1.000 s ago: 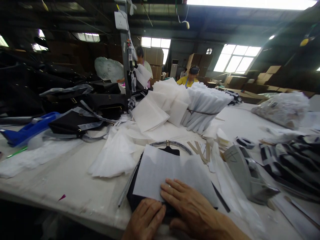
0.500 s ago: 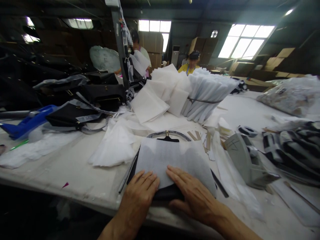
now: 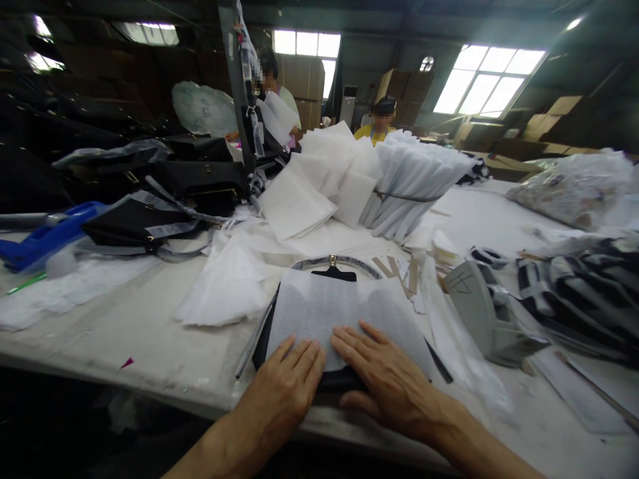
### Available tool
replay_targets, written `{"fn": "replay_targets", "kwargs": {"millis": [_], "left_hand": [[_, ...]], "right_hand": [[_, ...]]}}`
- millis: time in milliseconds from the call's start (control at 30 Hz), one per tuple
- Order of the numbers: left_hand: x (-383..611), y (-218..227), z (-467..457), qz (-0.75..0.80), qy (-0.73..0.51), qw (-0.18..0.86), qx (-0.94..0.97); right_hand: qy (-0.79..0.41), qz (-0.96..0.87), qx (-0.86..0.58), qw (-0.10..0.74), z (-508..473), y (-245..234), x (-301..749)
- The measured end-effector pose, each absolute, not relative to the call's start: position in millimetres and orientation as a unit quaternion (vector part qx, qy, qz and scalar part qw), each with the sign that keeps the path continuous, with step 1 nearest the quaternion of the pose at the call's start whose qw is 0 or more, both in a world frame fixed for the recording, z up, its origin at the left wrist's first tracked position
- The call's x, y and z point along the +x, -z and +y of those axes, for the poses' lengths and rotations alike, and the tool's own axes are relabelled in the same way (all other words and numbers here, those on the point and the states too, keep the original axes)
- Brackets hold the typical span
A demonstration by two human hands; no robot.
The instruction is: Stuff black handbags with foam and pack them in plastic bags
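A black handbag (image 3: 333, 381) lies flat near the front edge of the white table (image 3: 150, 332), its wrapped handle (image 3: 339, 261) arching away from me. A thin white foam sheet (image 3: 329, 309) covers most of its face. My left hand (image 3: 284, 389) rests flat on the sheet's near left edge, fingers stretched out. My right hand (image 3: 387, 376) lies flat beside it on the sheet and the bag's lower edge, fingers spread. Neither hand grips anything.
Loose white foam sheets (image 3: 224, 286) lie to the left, stacked sheets (image 3: 324, 179) and a tied bundle (image 3: 409, 193) behind. Black bags (image 3: 150, 223) and a blue tool (image 3: 44, 236) sit far left. A grey tape dispenser (image 3: 484, 313) and wrapped straps (image 3: 579, 293) are right. Two people work at the back.
My left hand has slid forward from the bag's near edge onto the foam sheet. My right hand has stayed flat on the sheet, shifting slightly. The view has tilted down.
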State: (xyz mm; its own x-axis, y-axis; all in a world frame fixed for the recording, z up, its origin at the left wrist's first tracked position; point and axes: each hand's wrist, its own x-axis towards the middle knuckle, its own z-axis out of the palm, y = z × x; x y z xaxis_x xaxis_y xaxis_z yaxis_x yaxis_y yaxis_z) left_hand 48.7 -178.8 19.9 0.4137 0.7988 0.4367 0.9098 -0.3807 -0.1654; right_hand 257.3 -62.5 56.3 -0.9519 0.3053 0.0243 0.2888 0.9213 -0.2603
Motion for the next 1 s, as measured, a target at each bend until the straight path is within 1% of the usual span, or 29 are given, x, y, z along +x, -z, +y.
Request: {"fn": "replay_targets", "kwargs": {"millis": [100,267,333,467,567,733,1000], "left_hand": [[53.0,-19.9,-178.2,-0.524,0.117,0.193,-0.822],[56.2,-24.9,-172.5,-0.53,0.081,0.177,-0.826],[54.6,-28.4,-171.9,-0.525,0.099,0.184,-0.825],[48.6,-32.4,-176.0,-0.507,0.18,0.222,-0.813],[43.6,-31.5,-179.6,-0.49,0.231,0.233,-0.807],[40.3,-26.3,-179.7,-0.473,0.266,0.235,-0.806],[45.7,-20.7,-174.7,-0.479,0.207,0.208,-0.827]], "right_hand": [[-0.148,-0.974,-0.164,0.053,-61.7,-56.1,259.1],[-0.15,-0.966,-0.199,0.064,-60.1,-52.9,258.0],[-0.141,-0.967,-0.198,0.077,-60.5,-52.4,257.1],[-0.112,-0.968,-0.198,0.108,-62.8,-56.3,256.0],[-0.086,-0.972,-0.188,0.114,-64.2,-61.2,256.2],[-0.071,-0.979,-0.176,0.074,-64.6,-62.2,257.7],[-0.096,-0.964,-0.247,0.015,-64.9,-51.5,253.4]]}}
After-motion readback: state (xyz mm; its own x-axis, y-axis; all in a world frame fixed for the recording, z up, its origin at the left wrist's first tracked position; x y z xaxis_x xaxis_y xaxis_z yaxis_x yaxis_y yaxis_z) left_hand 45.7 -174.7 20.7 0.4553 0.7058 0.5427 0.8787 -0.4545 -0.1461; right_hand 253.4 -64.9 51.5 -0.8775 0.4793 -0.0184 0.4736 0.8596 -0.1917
